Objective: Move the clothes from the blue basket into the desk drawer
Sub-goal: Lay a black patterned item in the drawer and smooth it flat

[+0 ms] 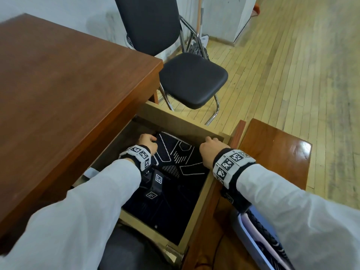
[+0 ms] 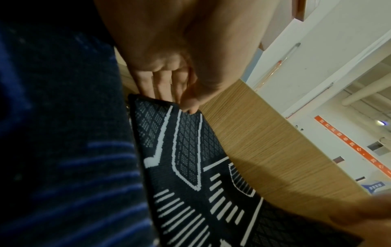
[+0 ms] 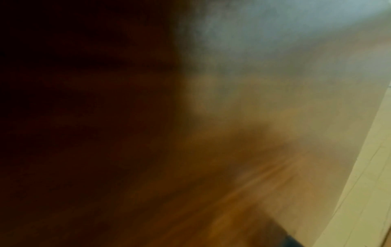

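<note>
A dark navy garment (image 1: 175, 193) with white line patterns lies flat inside the open desk drawer (image 1: 206, 184). My left hand (image 1: 148, 142) is at the garment's far left corner. In the left wrist view, my left hand (image 2: 169, 80) pinches the garment (image 2: 190, 167) at its edge between thumb and fingers. My right hand (image 1: 209, 151) has its fingers curled down at the garment's far right corner, beside the drawer wall. The right wrist view is only blur. The blue basket (image 1: 246, 230) sits at the lower right, under my right forearm, with dark patterned cloth (image 1: 269, 236) in it.
The brown desk top (image 1: 68, 84) overhangs the drawer on the left. A black chair (image 1: 192, 78) stands just beyond the drawer. A glossy brown wooden surface (image 1: 276, 151) lies to the right of the drawer. Beyond it is wooden floor (image 1: 292, 65).
</note>
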`<state>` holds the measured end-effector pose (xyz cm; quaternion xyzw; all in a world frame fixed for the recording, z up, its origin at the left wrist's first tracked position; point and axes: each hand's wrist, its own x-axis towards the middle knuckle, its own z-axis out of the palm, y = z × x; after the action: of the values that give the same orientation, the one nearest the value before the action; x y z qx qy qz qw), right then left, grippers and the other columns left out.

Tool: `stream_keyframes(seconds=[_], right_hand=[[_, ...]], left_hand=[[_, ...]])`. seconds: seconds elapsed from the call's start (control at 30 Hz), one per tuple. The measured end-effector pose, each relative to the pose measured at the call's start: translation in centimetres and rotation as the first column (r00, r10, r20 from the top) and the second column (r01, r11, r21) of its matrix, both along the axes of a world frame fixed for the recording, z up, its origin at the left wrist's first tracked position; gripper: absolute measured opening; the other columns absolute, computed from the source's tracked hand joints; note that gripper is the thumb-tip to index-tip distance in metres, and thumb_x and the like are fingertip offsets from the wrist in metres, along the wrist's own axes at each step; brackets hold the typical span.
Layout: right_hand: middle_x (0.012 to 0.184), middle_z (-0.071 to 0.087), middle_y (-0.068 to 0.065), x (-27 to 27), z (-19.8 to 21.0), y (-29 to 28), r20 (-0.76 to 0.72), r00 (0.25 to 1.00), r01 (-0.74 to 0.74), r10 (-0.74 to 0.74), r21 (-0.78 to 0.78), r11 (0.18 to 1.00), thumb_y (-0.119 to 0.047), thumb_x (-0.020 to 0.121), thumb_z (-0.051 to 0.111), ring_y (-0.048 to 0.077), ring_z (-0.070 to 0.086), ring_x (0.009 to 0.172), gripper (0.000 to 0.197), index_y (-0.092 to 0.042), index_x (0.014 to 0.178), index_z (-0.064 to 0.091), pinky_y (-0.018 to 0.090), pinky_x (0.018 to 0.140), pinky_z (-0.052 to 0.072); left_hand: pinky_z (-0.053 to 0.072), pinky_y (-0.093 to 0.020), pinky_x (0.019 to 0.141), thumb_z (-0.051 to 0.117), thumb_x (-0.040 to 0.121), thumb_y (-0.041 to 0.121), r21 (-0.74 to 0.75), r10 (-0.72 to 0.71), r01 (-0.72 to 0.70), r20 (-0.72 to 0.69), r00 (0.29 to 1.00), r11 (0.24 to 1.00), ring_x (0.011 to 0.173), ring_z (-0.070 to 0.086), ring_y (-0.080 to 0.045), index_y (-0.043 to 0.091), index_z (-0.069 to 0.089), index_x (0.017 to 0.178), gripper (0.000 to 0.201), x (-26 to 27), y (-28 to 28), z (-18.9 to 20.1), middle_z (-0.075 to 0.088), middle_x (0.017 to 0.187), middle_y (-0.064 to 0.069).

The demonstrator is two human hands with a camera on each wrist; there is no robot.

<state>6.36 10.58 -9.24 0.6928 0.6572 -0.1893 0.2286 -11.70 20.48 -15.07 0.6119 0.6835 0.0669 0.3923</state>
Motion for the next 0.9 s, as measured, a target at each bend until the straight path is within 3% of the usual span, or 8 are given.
stream_keyframes(seconds=[0.07,0.13,0.23,0.33,0.43,0.6,0.8,0.9], right_hand=[[0.125,0.044,0.016,0.0,-0.1,-0.1,0.028,1.0,-0.001,0.0,0.033,0.999,-0.013,0.091,0.054,0.035,0.044,0.117,0.033,-0.005,0.122,0.056,0.042,0.092,0.047],[0.12,0.05,0.016,-0.1,0.0,0.0,-0.027,1.0,0.011,-0.009,0.074,0.997,-0.016,0.092,0.051,0.034,0.049,0.111,0.028,-0.005,0.116,0.06,0.041,0.091,0.049],[0.109,0.063,0.012,0.1,0.7,-0.1,-0.193,0.98,0.079,-0.046,0.17,0.982,-0.018,0.092,0.048,0.028,0.059,0.099,0.025,-0.008,0.103,0.068,0.037,0.087,0.052],[0.111,0.067,0.003,0.2,2.2,-1.0,-0.409,0.91,0.191,-0.068,0.269,0.944,-0.017,0.093,0.049,0.02,0.061,0.103,0.024,-0.015,0.108,0.069,0.027,0.089,0.049],[0.111,0.067,0.001,0.4,4.4,-2.5,-0.524,0.847,0.296,-0.088,0.328,0.897,-0.016,0.094,0.051,0.017,0.061,0.105,0.024,-0.017,0.111,0.067,0.021,0.085,0.044],[0.113,0.066,0.003,2.1,7.2,-6.4,-0.544,0.827,0.398,-0.144,0.386,0.832,-0.017,0.094,0.051,0.018,0.06,0.107,0.025,-0.016,0.113,0.067,0.022,0.084,0.043],[0.097,0.07,0.005,4.9,8.3,-13.6,-0.552,0.773,0.546,-0.312,0.33,0.77,-0.021,0.09,0.056,0.02,0.067,0.092,0.019,-0.015,0.104,0.068,0.035,0.083,0.057],[0.093,0.07,0.005,5.5,7.5,-17.1,-0.486,0.784,0.547,-0.387,0.244,0.801,-0.023,0.091,0.058,0.018,0.067,0.081,0.016,-0.012,0.096,0.068,0.03,0.075,0.057]], left_hand=[[0.038,-0.036,0.11,0.049,0.091,0.002,0.002,0.003,-0.003,-0.037,0.999,1.0,0.128,0.049,-0.032,0.006,0.059,0.128,0.038,0.0,0.0,0.4,0.05,0.14,-0.014],[0.039,-0.037,0.11,0.049,0.091,0.002,0.02,0.011,-0.01,-0.051,0.999,1.0,0.127,0.049,-0.032,0.008,0.059,0.128,0.038,-0.1,-0.1,0.9,0.051,0.139,-0.013],[0.041,-0.038,0.108,0.049,0.091,0.001,0.043,0.019,-0.018,-0.024,1.0,0.999,0.125,0.051,-0.03,0.01,0.06,0.126,0.038,-0.5,-0.5,2.2,0.054,0.137,-0.011],[0.042,-0.036,0.106,0.05,0.09,0.001,0.097,-0.002,0.001,0.012,1.0,0.995,0.124,0.054,-0.026,0.013,0.062,0.123,0.037,-0.6,-1.4,4.1,0.059,0.133,-0.008],[0.043,-0.033,0.102,0.052,0.091,0.003,0.162,-0.038,0.027,0.067,0.997,0.987,0.121,0.056,-0.024,0.013,0.063,0.121,0.034,-0.1,-3.1,6.5,0.062,0.128,-0.006],[0.043,-0.026,0.093,0.055,0.091,0.007,0.274,-0.146,0.092,0.186,0.972,0.957,0.113,0.06,-0.021,0.013,0.066,0.113,0.025,2.9,-7.6,10.6,0.066,0.119,-0.005],[0.045,-0.031,0.099,0.057,0.091,0.011,0.321,-0.291,0.207,0.24,0.926,0.924,0.114,0.059,-0.021,0.014,0.066,0.114,0.025,7.0,-14.5,14.4,0.066,0.119,-0.005],[0.046,-0.037,0.103,0.057,0.091,0.011,0.307,-0.309,0.225,0.264,0.914,0.925,0.113,0.059,-0.022,0.015,0.066,0.11,0.022,7.6,-17.0,15.0,0.066,0.119,-0.004]])
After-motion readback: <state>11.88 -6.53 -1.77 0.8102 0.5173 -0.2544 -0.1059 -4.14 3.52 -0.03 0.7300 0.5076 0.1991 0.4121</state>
